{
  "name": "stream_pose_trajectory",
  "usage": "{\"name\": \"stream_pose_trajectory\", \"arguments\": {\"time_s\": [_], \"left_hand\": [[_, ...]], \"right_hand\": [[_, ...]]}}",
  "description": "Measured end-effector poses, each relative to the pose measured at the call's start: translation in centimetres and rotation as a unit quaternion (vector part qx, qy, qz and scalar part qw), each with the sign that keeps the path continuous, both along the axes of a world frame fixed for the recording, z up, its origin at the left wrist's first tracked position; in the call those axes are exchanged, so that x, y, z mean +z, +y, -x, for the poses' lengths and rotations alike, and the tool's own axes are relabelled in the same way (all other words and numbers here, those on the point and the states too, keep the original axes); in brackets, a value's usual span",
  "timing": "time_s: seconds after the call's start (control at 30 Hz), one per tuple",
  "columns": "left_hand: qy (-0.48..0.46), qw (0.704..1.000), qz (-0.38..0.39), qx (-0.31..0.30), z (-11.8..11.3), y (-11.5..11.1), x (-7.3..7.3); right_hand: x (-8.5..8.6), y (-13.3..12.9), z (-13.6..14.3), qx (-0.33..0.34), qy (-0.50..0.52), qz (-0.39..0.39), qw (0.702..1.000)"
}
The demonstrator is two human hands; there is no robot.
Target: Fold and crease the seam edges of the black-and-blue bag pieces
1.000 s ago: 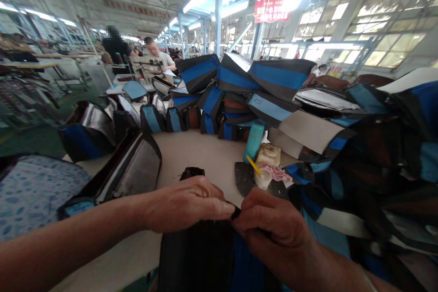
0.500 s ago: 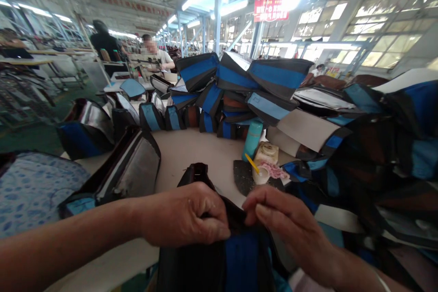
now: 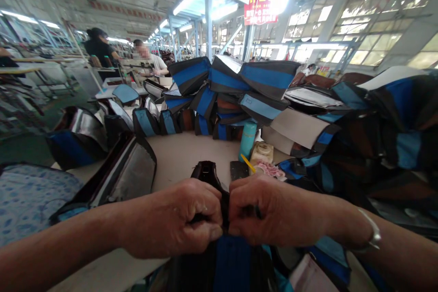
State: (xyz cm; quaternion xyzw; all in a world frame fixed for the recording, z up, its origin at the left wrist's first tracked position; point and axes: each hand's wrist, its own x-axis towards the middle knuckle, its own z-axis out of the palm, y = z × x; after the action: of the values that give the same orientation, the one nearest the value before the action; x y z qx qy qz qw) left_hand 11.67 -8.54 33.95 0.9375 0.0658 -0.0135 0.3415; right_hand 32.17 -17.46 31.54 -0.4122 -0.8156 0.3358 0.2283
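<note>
Now, look at the bag [image 3: 226,260]: it is close to you, low in the middle, right under both hands, with its blue stripe [image 3: 236,269] showing just below your thumbs. Your left hand [image 3: 178,219] and your right hand [image 3: 273,212] sit side by side, with only a small gap between them. In each one the grip is closed, thumb pressed to finger, and it seems to pinch the top edge of the bag. Your fingers hide how much of the edge each grip has, so I cannot tell that.

To do this bit well, press both thumbs just as hard as each other and hold your wrists level. Work in small bits and feel that the edge lies flat. If one hand tugs harder, I think the edge could twist. The dark tab [image 3: 205,177] is just past your hands, so mind that your knuckles do not bend it. Ahead on the worktop [image 3: 178,155], the bottle [image 3: 247,141], tub [image 3: 263,151], yellow stick [image 3: 247,163] and pink rag [image 3: 270,169] are near your right hand, so lift it with care.
</note>
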Motion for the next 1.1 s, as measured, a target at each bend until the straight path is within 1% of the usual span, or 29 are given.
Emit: {"name": "stream_pose_trajectory", "arguments": {"time_s": [0.07, 0.1, 0.13, 0.17, 0.2, 0.23, 0.3, 0.33, 0.37, 0.4, 0.47, 0.57, 0.67, 0.73, 0.8, 0.87, 0.93, 1.03, 1.1], "left_hand": [[-0.018, 1.000, -0.008, 0.005, 0.2, 0.3, 0.1], [-0.027, 1.000, -0.008, 0.011, 0.4, 0.5, 0.1], [-0.034, 0.999, -0.007, 0.021, 0.6, 0.8, 0.0], [-0.040, 0.999, -0.005, 0.031, 1.0, 1.0, -0.1], [-0.045, 0.998, -0.002, 0.038, 1.4, 1.4, -0.3], [-0.047, 0.998, 0.001, 0.042, 1.9, 1.7, -0.5], [-0.041, 0.998, 0.010, 0.040, 3.1, 2.4, -1.0], [-0.039, 0.999, 0.015, 0.034, 3.8, 2.7, -1.2], [-0.038, 0.999, 0.019, 0.028, 4.5, 2.9, -1.4], [-0.038, 0.999, 0.020, 0.023, 5.1, 3.1, -1.5], [-0.036, 0.999, 0.020, 0.016, 6.4, 3.3, -1.3], [0.008, 1.000, 0.022, 0.016, 7.7, 3.3, -0.3], [0.064, 0.995, 0.050, 0.059, 8.2, 2.4, 0.8], [0.079, 0.988, 0.081, 0.108, 8.1, 1.4, 0.9], [0.079, 0.980, 0.097, 0.158, 7.9, 0.2, 0.5], [0.075, 0.970, 0.112, 0.202, 7.7, -0.8, -0.4], [0.072, 0.958, 0.145, 0.236, 7.7, -1.4, -1.2], [0.057, 0.944, 0.191, 0.264, 7.8, -1.7, -2.0], [0.046, 0.944, 0.202, 0.258, 7.8, -1.6, -2.2]], "right_hand": [[0.5, -0.4, 1.3, -0.052, -0.065, -0.106, 0.991], [0.6, -0.4, 1.9, -0.077, -0.089, -0.147, 0.982], [0.6, -0.3, 2.4, -0.098, -0.102, -0.170, 0.975], [0.5, 0.0, 2.6, -0.118, -0.103, -0.169, 0.973], [0.4, 0.4, 2.7, -0.128, -0.089, -0.143, 0.977], [0.1, 0.9, 2.6, -0.123, -0.058, -0.098, 0.986], [-0.9, 2.1, 1.9, -0.075, 0.038, 0.002, 0.996], [-1.6, 2.6, 1.4, -0.041, 0.089, 0.037, 0.995], [-2.3, 3.1, 1.0, -0.008, 0.127, 0.055, 0.990], [-3.0, 3.5, 0.8, 0.020, 0.146, 0.052, 0.988], [-4.2, 3.9, 0.7, 0.050, 0.141, 0.021, 0.988], [-5.2, 3.9, 1.8, 0.078, 0.145, -0.005, 0.986], [-5.3, 3.7, 3.4, 0.072, 0.187, 0.010, 0.980], [-5.3, 3.5, 4.4, 0.066, 0.193, 0.017, 0.979], [-5.2, 3.5, 5.0, 0.064, 0.197, 0.014, 0.978], [-5.3, 3.3, 5.2, 0.062, 0.205, 0.011, 0.977], [-5.5, 3.2, 5.2, 0.051, 0.203, 0.008, 0.978], [-5.8, 3.0, 5.1, 0.050, 0.195, -0.013, 0.979], [-5.7, 3.0, 5.1, 0.065, 0.200, -0.035, 0.977]]}}
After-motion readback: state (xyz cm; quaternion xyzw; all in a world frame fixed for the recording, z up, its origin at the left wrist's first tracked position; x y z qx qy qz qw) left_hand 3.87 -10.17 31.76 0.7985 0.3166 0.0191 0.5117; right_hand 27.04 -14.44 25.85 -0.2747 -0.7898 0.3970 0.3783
